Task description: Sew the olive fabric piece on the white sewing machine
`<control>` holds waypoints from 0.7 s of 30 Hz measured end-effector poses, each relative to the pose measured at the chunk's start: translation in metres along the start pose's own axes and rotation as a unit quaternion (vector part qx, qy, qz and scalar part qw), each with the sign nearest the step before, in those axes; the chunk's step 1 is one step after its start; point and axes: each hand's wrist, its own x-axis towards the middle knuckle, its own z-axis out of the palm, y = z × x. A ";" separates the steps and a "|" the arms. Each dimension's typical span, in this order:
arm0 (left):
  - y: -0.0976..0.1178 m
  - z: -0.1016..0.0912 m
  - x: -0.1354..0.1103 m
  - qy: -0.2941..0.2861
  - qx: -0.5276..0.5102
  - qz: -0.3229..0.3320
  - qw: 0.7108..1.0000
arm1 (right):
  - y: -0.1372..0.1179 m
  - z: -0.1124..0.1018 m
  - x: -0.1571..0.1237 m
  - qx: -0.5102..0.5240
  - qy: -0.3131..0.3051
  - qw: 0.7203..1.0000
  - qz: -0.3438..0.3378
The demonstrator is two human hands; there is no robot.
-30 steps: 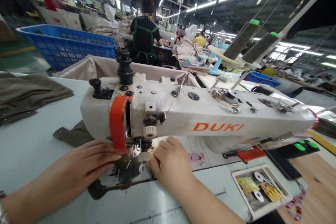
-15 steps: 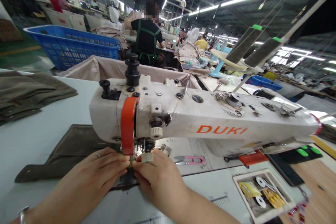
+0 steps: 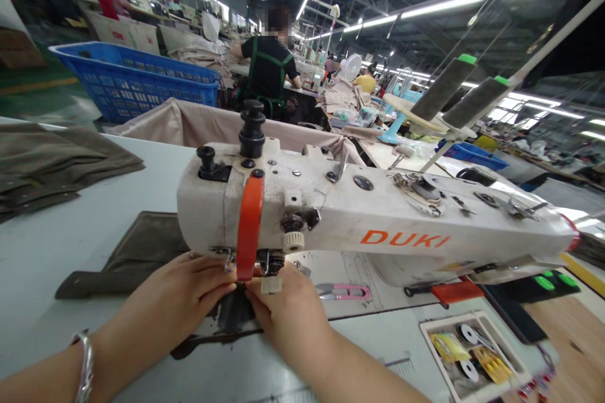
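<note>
Left hand: fingers together, flat on dark fabric, steadying it.
Right hand: fingertips pinching fabric at sewing machine foot, aligning.

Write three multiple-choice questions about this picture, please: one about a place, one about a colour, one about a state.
1. Where do the pink thread snips lie?
A. In the blue crate
B. On the machine bed, right of the right hand
C. On the folded fabric pile

2. What colour is the guard on the front of the sewing machine?
A. Orange-red
B. Green
C. Yellow

3. How do the left hand and the right hand stand?
A. Both lifted off the table
B. One holds the snips
C. Both pressed on the dark fabric at the needle

Answers: 1 B, the snips rest on the bed under the machine arm. 2 A, the strip is orange-red. 3 C, the fingertips of both hands meet on the cloth below the guard.
</note>
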 end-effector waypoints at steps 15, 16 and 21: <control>-0.002 0.003 0.002 0.011 0.001 -0.052 0.999 | 0.002 0.008 0.001 -0.020 0.016 1.000 0.006; -0.002 0.003 0.003 0.012 0.001 -0.052 0.999 | 0.002 0.008 0.001 -0.023 0.015 1.000 0.008; -0.002 0.002 0.005 0.019 0.000 -0.049 0.999 | 0.002 0.010 0.000 -0.036 0.012 0.999 0.014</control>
